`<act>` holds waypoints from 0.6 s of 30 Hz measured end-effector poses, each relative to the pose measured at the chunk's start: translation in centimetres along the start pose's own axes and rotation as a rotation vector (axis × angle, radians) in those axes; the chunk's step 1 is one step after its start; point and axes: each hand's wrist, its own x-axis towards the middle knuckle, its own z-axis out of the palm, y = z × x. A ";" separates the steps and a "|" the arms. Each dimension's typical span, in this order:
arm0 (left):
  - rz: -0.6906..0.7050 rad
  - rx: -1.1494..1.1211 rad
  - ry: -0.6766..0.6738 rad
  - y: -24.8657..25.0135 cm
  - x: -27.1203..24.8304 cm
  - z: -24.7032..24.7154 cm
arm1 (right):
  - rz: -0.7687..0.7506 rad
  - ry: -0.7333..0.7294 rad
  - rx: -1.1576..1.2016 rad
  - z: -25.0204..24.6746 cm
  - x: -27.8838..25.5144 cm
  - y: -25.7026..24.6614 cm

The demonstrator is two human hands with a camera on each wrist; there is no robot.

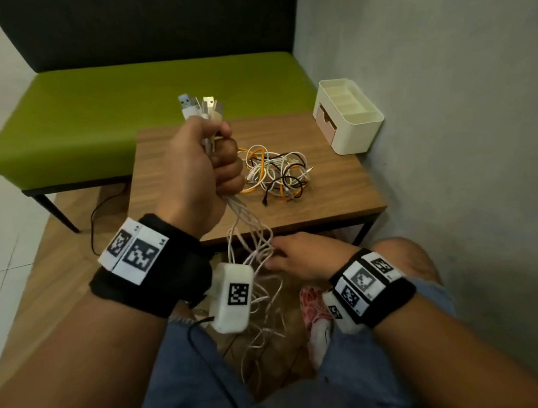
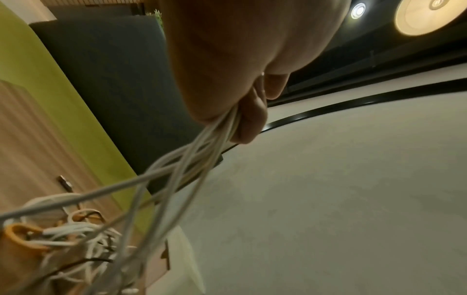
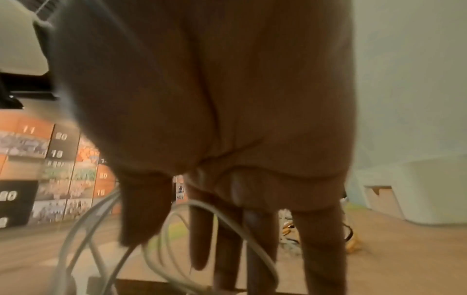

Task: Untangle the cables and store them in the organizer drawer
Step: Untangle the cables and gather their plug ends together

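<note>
Risk I note: left hand (image 1: 200,164) clenches the white cable bundle (image 1: 250,234) below its plugs, right hand (image 1: 301,259) combs the hanging strands with straight fingers, so a snag could tighten knots; organizer drawer (image 1: 325,117) sits beyond the right hand.

White cables (image 1: 251,237), orange-black-white tangle (image 1: 275,174), cream organizer (image 1: 355,126), green bench (image 1: 93,121).

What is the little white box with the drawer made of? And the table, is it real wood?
The small cream-white organizer box looks like smooth matte plastic: rounded moulded edges, even colour, with a pinkish drawer front. The low brown table shows a wood-grain top, though it may be a printed laminate rather than solid wood; its legs look like dark metal.
</note>
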 end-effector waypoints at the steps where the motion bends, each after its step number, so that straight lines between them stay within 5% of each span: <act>1: -0.007 0.030 0.014 -0.5 0.3 -0.6 | 0.029 -0.037 -0.074 -0.1 0.0 0.4; 9: -0.034 0.217 -0.044 -6.9 0.6 -3.1 | -0.174 0.236 0.274 -0.7 0.1 0.2; 14: -0.023 -0.025 -0.097 -5.3 0.6 -0.9 | -0.108 0.070 0.380 2.8 1.5 -0.6; 18: 0.066 0.075 -0.099 -4.1 1.3 -1.5 | 0.005 -0.073 0.170 4.1 1.8 1.1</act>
